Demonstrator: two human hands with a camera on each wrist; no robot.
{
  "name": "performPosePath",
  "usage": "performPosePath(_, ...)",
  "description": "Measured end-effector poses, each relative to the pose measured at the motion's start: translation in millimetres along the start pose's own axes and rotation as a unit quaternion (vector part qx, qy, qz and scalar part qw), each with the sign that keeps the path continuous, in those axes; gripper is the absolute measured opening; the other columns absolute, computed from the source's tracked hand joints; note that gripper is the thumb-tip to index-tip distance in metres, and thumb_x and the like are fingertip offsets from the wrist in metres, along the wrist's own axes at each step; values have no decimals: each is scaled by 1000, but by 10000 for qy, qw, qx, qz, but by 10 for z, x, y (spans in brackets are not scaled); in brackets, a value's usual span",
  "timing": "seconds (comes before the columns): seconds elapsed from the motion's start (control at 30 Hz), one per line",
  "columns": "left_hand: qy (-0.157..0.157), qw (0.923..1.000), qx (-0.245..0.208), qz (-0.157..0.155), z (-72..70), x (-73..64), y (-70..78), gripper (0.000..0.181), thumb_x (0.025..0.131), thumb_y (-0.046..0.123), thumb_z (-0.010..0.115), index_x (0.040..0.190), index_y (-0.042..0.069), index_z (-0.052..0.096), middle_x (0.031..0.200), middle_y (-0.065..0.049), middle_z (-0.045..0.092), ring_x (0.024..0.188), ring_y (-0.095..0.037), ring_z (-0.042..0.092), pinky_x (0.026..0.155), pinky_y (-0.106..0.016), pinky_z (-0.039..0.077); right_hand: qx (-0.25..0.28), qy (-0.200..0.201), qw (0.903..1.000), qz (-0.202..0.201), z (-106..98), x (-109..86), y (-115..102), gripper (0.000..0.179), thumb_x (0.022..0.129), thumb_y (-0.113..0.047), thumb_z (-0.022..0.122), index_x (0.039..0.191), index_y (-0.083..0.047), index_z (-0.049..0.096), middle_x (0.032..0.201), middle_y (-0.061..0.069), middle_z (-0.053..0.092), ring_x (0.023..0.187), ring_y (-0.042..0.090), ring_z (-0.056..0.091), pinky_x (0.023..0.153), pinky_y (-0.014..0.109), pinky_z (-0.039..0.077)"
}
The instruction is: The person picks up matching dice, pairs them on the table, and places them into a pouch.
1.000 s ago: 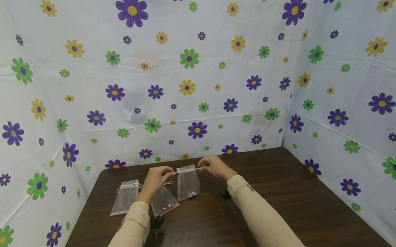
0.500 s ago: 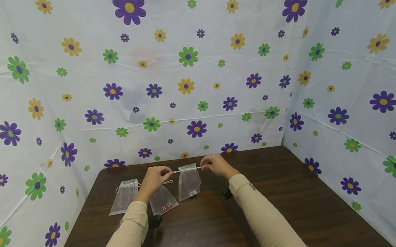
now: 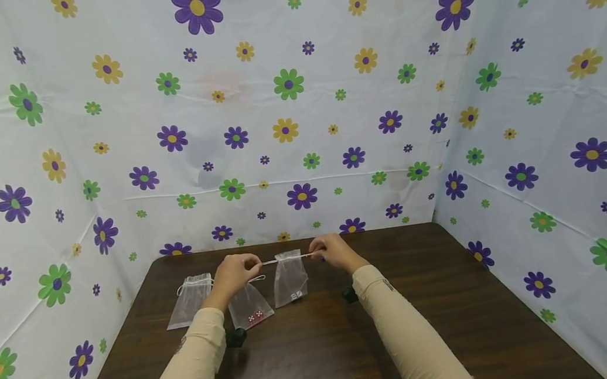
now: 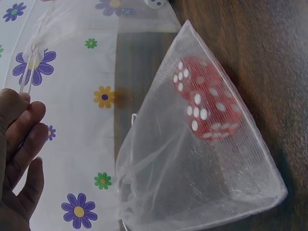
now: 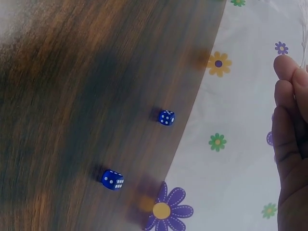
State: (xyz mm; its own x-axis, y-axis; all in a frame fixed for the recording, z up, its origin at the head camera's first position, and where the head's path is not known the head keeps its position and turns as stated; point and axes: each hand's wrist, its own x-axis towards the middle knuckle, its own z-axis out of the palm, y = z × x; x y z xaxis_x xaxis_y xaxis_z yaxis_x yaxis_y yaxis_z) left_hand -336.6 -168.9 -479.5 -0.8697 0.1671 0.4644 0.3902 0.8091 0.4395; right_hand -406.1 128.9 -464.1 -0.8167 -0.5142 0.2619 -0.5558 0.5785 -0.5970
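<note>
Both hands [image 3: 234,275] [image 3: 335,252] pinch the drawstring [image 3: 269,262] of a mesh bag [image 3: 290,278], loose blue dice [image 5: 166,118] and bagged red dice [image 4: 211,113] nearby

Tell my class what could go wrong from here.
1. The left hand and right hand pinch the drawstring; uneven tension might tilt the white-dice bag.
2. Two loose blue dice lie on the table; the right hand might knock them if it sweeps across.
3. The left hand is close to the red-dice bag and might drag it.
</note>
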Motion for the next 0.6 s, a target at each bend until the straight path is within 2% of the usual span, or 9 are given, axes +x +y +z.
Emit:
performPosePath(0.27, -45, 9997, -46, -226, -1, -30, -35, 4, 88, 17, 76, 85, 19, 74, 81, 7, 73, 66, -10, 57, 62, -34, 48, 1, 49, 9999, -144, -2, 15, 40, 8, 89, -4, 75, 96, 0, 74, 86, 6, 75, 69, 11, 66, 67, 26, 55)
performPosePath(0.47, -66, 9983, -520, -267, 31, -42, -101, 5, 91, 16, 75, 88, 11, 74, 85, 2, 74, 73, -12, 62, 69, -37, 53, 128, -17, 9998, -146, 13, 23, 60, 10, 90, -1, 74, 99, 3, 73, 89, 9, 75, 73, 20, 69, 67, 28, 55)
performPosePath(0.6, -151, 9972, -669, -306, 63, -42, -140, 5, 93, 15, 74, 90, 11, 75, 86, 0, 73, 74, -14, 61, 71, -38, 52, 147, -90, 9998, 35, 55, 50, 84, 12, 91, -3, 73, 102, 2, 73, 90, 9, 75, 76, 20, 70, 69, 28, 55)
